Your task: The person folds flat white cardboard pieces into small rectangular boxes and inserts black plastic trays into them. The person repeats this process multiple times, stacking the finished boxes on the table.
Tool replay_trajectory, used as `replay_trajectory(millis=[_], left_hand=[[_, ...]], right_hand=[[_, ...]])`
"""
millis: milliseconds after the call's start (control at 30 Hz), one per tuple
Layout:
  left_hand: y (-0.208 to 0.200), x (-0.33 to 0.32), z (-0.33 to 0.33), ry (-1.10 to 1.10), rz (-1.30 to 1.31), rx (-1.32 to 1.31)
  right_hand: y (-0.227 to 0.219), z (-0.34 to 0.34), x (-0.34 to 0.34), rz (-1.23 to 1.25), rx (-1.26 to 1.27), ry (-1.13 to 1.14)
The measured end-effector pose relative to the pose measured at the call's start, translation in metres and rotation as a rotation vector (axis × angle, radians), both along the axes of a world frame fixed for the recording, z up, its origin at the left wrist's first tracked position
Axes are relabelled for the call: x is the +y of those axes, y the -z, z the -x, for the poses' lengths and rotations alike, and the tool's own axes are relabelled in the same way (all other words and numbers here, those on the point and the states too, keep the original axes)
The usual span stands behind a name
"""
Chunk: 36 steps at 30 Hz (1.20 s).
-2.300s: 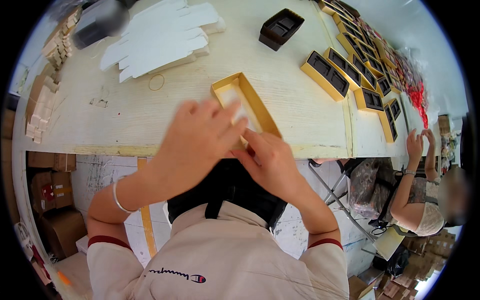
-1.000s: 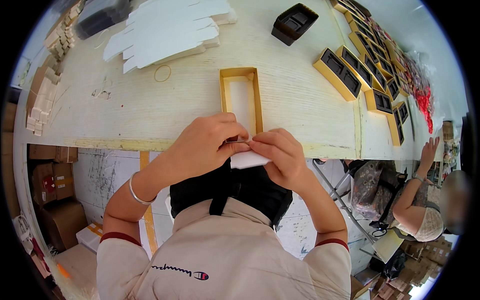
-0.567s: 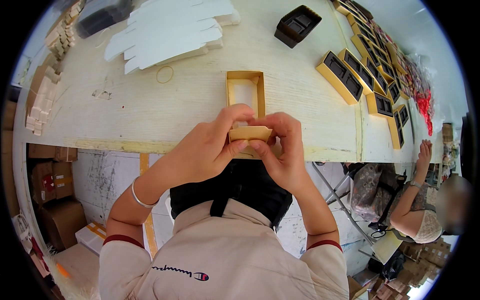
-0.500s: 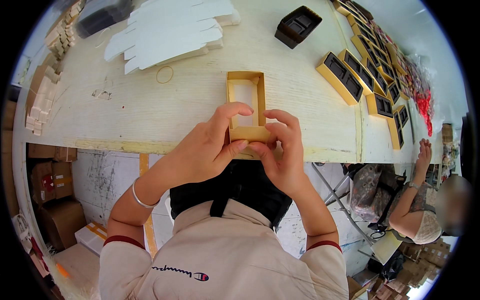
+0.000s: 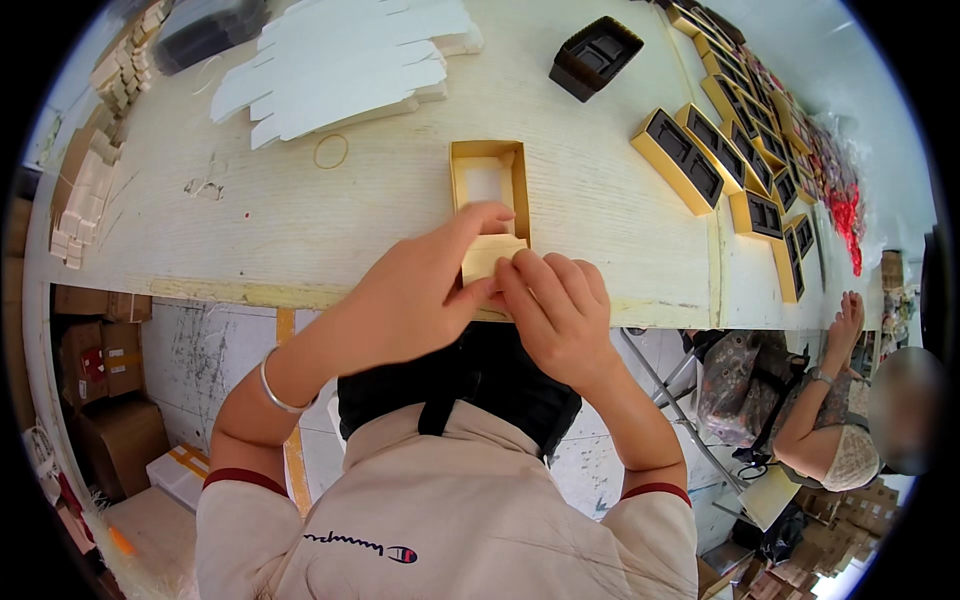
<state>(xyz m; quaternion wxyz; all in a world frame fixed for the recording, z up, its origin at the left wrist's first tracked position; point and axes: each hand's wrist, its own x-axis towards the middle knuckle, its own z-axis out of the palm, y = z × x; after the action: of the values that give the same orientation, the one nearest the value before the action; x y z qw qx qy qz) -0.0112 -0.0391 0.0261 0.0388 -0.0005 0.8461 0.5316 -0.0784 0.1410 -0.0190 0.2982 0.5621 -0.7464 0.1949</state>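
A small open cardboard box (image 5: 519, 185), gold with a pale bottom inside, stands near the table's front edge. Its near end is between my two hands. My left hand (image 5: 430, 285) grips that end, the index finger reaching over into the box and the thumb at the front. From the right, the bent fingers of my right hand (image 5: 560, 305) pinch the upper edge of the near end panel. That panel leans, and my fingers cover part of it. Where the right thumb sits is hidden.
A stack of flat white card blanks (image 5: 345, 70) lies at the back left, a rubber band (image 5: 331, 151) near it. Black plastic trays (image 5: 597, 58) stand nested behind the box. Several gold boxes with black inserts (image 5: 678, 162) line the right. Another person (image 5: 815, 405) sits at right.
My right hand has shifted from the box's right corner onto the near end panel, its fingers now together over the top edge. The left index finger reaches slightly farther across.
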Motion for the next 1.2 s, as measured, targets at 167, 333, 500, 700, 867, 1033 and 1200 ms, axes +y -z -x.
replay_trajectory(millis=[167,333,500,700,867,1033,1200], left_hand=[[0.019,0.009,-0.020,-0.051,0.541,0.533],[0.019,0.008,-0.019,0.028,0.610,0.459],[0.003,0.009,-0.013,0.174,0.657,0.199],[-0.001,-0.009,-0.004,0.325,0.595,0.223],[-0.013,-0.027,0.005,0.551,0.598,0.177],[-0.012,-0.023,0.006,0.551,0.651,0.259],[-0.013,-0.034,0.015,0.599,0.678,0.249]], right_hand=[[-0.016,-0.004,-0.004,-0.189,-0.165,-0.003],[-0.025,-0.006,-0.008,-0.256,-0.314,0.033],[-0.022,-0.009,-0.005,-0.343,-0.626,0.058],[-0.039,0.010,-0.002,-0.436,-0.746,-0.125],[-0.071,0.040,0.017,-0.449,-0.440,-0.128],[-0.065,0.055,0.018,-0.659,-0.157,-0.058],[-0.065,0.069,0.014,-0.673,-0.166,-0.216]])
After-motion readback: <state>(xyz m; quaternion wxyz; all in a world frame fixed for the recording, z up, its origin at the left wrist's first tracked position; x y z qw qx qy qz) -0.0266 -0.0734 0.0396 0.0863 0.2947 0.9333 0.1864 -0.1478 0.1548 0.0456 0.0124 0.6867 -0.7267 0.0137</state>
